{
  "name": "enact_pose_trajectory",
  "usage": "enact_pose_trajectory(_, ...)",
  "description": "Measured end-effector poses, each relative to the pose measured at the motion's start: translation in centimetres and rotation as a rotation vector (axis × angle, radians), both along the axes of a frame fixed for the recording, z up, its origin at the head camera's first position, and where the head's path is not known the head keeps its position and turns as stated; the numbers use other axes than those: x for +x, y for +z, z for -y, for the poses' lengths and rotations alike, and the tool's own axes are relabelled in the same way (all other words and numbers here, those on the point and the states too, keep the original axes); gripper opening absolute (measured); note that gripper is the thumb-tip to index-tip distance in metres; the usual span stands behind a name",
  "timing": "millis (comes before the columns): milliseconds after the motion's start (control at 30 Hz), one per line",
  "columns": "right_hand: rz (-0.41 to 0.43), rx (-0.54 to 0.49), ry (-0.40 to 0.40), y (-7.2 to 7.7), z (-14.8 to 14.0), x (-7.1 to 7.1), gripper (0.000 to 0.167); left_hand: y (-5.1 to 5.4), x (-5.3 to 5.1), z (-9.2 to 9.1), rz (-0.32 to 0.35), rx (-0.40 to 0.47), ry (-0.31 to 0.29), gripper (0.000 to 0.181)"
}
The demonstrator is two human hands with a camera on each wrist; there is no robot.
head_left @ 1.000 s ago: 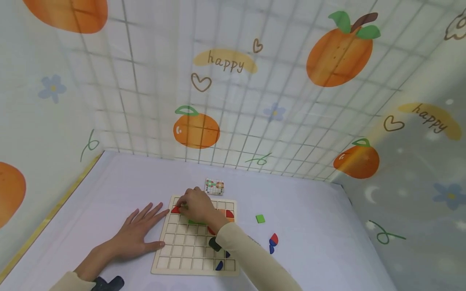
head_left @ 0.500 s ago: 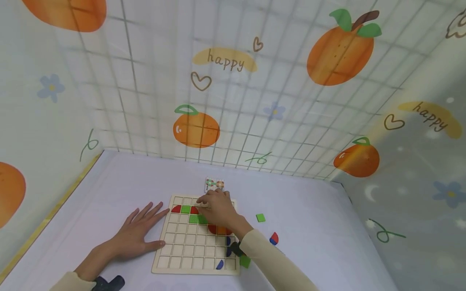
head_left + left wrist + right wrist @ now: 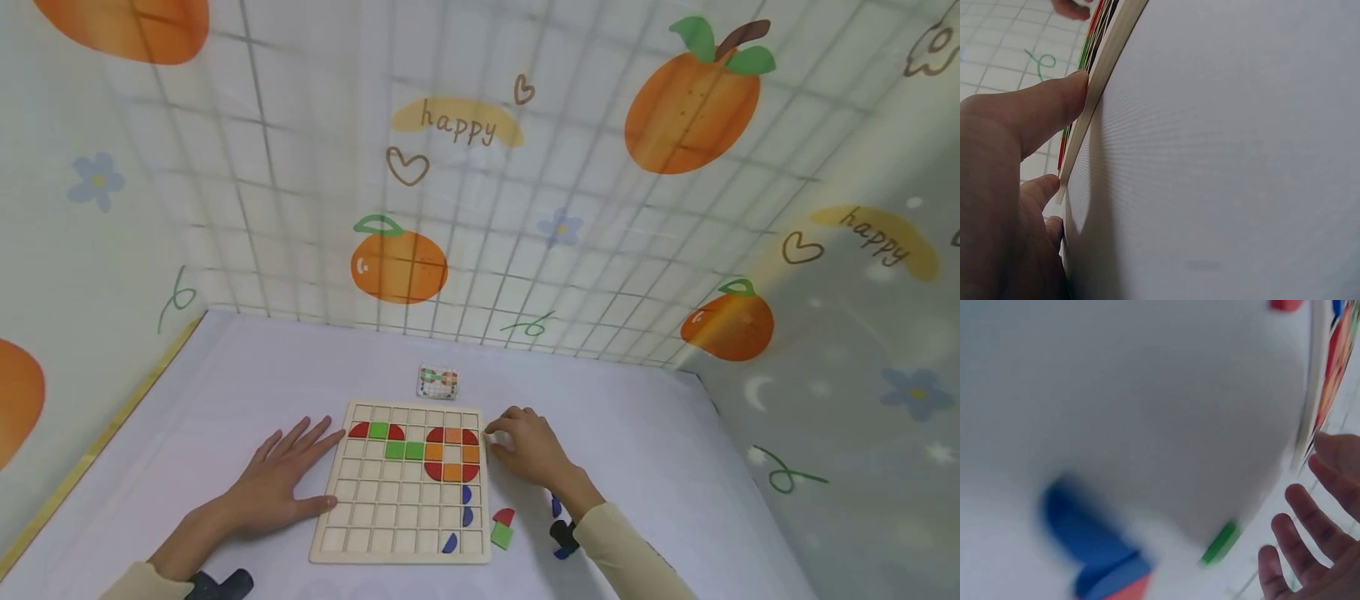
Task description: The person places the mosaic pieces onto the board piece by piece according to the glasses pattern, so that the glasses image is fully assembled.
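Observation:
A wooden grid board (image 3: 367, 517) lies on the white table. My left hand (image 3: 281, 475) rests flat with spread fingers, its thumb and index fingertips touching the board's left edge. In the board's upper rows sit red quarter-round pieces (image 3: 360, 430), green squares (image 3: 415, 451) and orange squares (image 3: 452, 472), some forming a ring at the right. Several blue curved pieces (image 3: 467, 517) lie at the lower right of the board. Just off the right edge, my right hand (image 3: 528, 446) hovers with loosely bent fingers; in the right wrist view nothing shows between its fingers (image 3: 1310, 519).
A small pattern card (image 3: 437, 381) lies behind the board. Right of the board are a loose red piece (image 3: 504, 517), a green square (image 3: 502, 536) and blue pieces (image 3: 556, 505), partly hidden by the right wrist. A printed curtain (image 3: 487, 275) closes the back.
My right hand has moved from the upper left of the board, across it to the right and off its edge, uncovering the red and orange ring. The left hand has stayed put.

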State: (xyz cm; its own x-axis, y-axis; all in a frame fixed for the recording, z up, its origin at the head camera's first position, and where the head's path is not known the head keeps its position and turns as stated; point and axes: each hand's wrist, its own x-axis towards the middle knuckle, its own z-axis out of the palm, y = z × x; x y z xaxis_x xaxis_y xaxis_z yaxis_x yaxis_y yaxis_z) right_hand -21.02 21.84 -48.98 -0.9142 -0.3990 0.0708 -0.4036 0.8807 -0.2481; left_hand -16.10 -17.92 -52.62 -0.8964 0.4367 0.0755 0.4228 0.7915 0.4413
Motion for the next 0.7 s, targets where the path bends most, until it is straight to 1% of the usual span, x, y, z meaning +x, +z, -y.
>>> enact_pose_trajectory(67, 0.008, 0.023, -0.016, 0.0, -1.2, 0.2, 0.024, 0.0, 0.0, 0.1, 0.001, -0.004, 0.004, 0.09)
enact_pose_trajectory(167, 0.03, 0.029, -0.05, 0.0, -2.9, 0.4, 0.026, 0.0, 0.0, 0.1, 0.004, -0.002, 0.005, 0.09)
enact_pose_trajectory(267, 0.079, 0.004, -0.084, 0.2, -4.2, 0.7, 0.026, -0.1, -0.1, 0.0, 0.005, 0.003, 0.003, 0.09)
enact_pose_trajectory(400, 0.123, -0.038, -0.062, 0.3, -5.4, 0.9, 0.025, -0.2, 0.0, 0.1, 0.005, -0.007, 0.008, 0.09)
enact_pose_trajectory(500, 0.108, -0.038, -0.02, 0.2, -5.8, 0.7, 0.024, -0.1, 0.1, 0.1, 0.005, -0.016, 0.016, 0.091)
enact_pose_trajectory(567, 0.087, -0.007, -0.017, 0.1, -5.7, 0.5, 0.026, -0.1, 0.1, 0.1, 0.004, -0.019, 0.017, 0.091)
enact_pose_trajectory(700, 0.036, 0.073, -0.037, 0.1, -4.9, 0.0, 0.026, -0.1, -0.1, 0.1, 0.005, -0.017, 0.014, 0.091)
